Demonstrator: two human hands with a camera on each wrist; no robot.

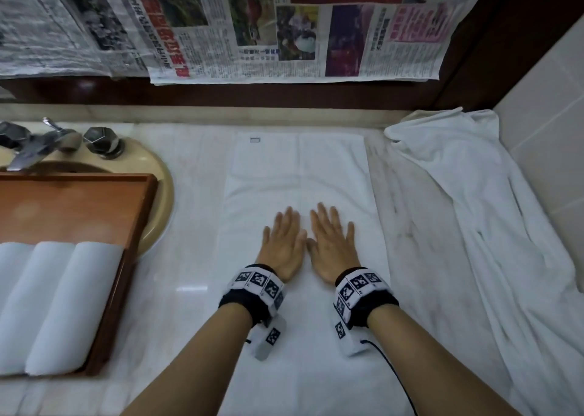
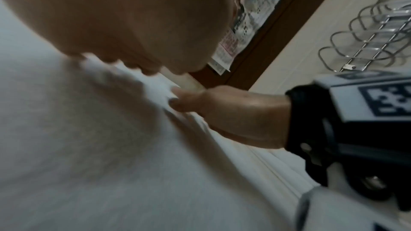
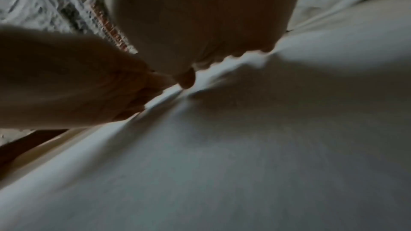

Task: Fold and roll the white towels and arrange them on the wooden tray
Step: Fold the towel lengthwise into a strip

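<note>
While both palms lie side by side: the hands press flat on one towel.
Left hand [image 1: 283,242]: released, fingers straight, palm down on the folded towel [image 1: 300,175], holding nothing.
Right hand [image 1: 332,242]: released, fingers straight, palm down just beside the left hand, thumbs nearly touching.
Folded towel: white, a long strip spread on the marble counter [image 1: 186,213], running from the near edge toward the wall; a small label [image 1: 254,139] sits at its far left corner.
Wooden tray [image 1: 79,207]: rests over the sink [image 1: 158,194], left of the folded towel and apart from it.
Rolled towels [image 1: 53,302]: white rolls lying side by side, touching, in the near part of the tray.
Loose cloth [image 1: 474,200]: white, crumpled, on the counter to the right, against the tiled wall.
Taps [image 1: 60,140]: metal, behind the tray.
Newspaper [image 1: 284,27]: sheets hanging on the wall above the counter.
Wrist views: blurred; each shows a palm against white cloth.
</note>
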